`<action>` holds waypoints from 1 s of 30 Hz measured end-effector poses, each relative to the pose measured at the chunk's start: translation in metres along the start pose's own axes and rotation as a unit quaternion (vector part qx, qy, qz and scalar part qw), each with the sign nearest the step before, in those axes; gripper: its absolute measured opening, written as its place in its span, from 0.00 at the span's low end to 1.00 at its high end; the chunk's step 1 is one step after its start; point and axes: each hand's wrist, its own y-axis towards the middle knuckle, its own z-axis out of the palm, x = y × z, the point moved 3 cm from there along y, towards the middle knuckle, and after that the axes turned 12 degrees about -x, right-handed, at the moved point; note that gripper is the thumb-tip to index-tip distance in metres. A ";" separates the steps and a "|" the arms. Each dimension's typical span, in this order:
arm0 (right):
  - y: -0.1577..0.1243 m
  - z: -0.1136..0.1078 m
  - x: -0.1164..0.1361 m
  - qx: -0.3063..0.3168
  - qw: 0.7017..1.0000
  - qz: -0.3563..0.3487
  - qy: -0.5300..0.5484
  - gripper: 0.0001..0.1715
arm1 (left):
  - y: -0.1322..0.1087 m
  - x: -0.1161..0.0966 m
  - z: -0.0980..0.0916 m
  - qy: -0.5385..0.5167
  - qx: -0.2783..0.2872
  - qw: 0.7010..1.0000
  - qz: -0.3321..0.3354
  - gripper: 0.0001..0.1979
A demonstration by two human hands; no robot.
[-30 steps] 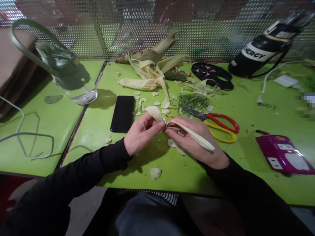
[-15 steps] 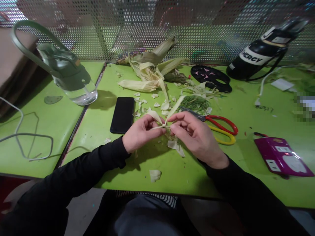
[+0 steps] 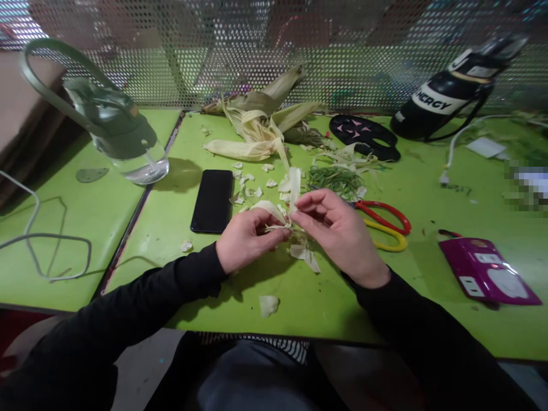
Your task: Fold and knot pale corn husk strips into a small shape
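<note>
Both hands meet above the green table (image 3: 180, 137), pinching one pale strip of dried corn husk (image 3: 294, 184). My left hand (image 3: 246, 238) is closed on the strip's folded near end, thumb on top. My right hand (image 3: 340, 231) pinches the same strip just to the right, and the loose end stands up from between its fingertips. Small cut husk pieces (image 3: 305, 254) lie under and around the hands. Red and yellow scissors (image 3: 387, 224) lie just right of my right hand.
A black phone (image 3: 212, 200) lies left of the hands. A pile of corn husks (image 3: 261, 128) and green strips (image 3: 334, 178) sits behind. A green-lidded water bottle (image 3: 115, 128), grey cable (image 3: 47, 240), black mask, black shoe (image 3: 449, 94) and purple power strip (image 3: 488, 273) ring the table.
The long husk end that lay across my right hand has swung up and now points away from me. Both hands stayed pinched together and shifted slightly.
</note>
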 end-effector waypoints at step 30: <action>-0.003 -0.002 0.013 -0.034 0.932 -0.249 -0.261 0.06 | 0.008 -0.002 -0.004 -0.194 -0.036 0.977 -0.079 0.06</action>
